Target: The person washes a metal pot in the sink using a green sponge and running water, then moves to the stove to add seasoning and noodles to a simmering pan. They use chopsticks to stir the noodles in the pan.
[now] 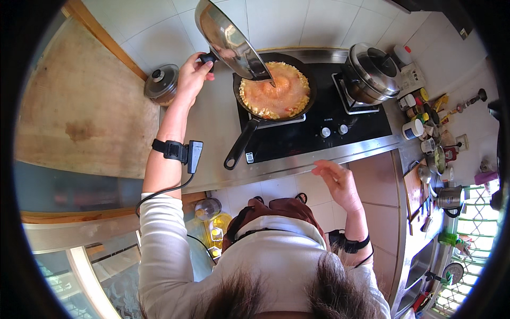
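My left hand (194,76) grips the black knob of a steel-and-glass lid (233,42). The lid is tilted nearly on edge above the left part of a dark frying pan (312,95), its lower rim just over the food. Reddish, bubbling liquid with pale diced pieces (289,99) around its border fills the pan. The pan sits on the left burner, its black handle (242,144) pointing toward me. My right hand (338,184) hangs in the air before the counter's front edge, fingers loosely curled, holding nothing.
A lidded steel pot (372,75) stands on the right burner of the black gas hob (303,139). At the left is a small lidded pot (161,85). Jars (413,128), a cutting board (414,187) and a sink (420,259) line the right side. Bottles (217,227) stand low, left of my legs.
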`<state>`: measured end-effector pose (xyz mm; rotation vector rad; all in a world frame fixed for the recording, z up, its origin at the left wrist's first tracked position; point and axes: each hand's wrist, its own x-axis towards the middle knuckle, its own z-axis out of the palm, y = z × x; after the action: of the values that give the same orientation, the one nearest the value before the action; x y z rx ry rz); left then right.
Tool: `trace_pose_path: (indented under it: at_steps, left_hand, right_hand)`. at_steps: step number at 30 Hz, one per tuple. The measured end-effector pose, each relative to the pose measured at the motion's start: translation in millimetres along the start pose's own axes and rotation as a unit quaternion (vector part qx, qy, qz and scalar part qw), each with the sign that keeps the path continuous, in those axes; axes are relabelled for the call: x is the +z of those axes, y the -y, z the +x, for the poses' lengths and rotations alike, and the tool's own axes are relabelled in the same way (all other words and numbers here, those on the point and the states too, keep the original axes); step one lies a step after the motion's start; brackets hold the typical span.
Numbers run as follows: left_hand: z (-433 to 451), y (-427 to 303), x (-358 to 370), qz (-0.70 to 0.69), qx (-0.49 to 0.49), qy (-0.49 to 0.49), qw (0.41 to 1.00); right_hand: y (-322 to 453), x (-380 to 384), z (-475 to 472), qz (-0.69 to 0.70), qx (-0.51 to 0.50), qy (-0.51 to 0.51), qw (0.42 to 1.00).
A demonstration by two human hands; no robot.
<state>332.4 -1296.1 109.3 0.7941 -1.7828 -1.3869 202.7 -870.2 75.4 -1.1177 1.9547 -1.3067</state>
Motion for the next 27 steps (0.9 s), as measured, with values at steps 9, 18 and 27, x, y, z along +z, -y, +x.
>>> trace_pose_path:
  at_steps: [9,18,27]
  left_hand:
    - [-6.2,4.1,-23.8,0.006,-0.001,0.010,1.000]
    - [3.5,-18.2,-12.1,0.006,0.010,0.025,1.000]
    - [-19.1,15.0,-14.2,-0.025,0.039,0.018,0.999]
  right_hand:
    - [5.0,12.8,-4.9,0.011,0.018,0.003,1.000]
    - [-1.4,7.7,-8.4,0.036,0.017,-0.012,0.999]
    - [-14.2,-0.6,-2.5,0.036,0.026,-0.008,0.999]
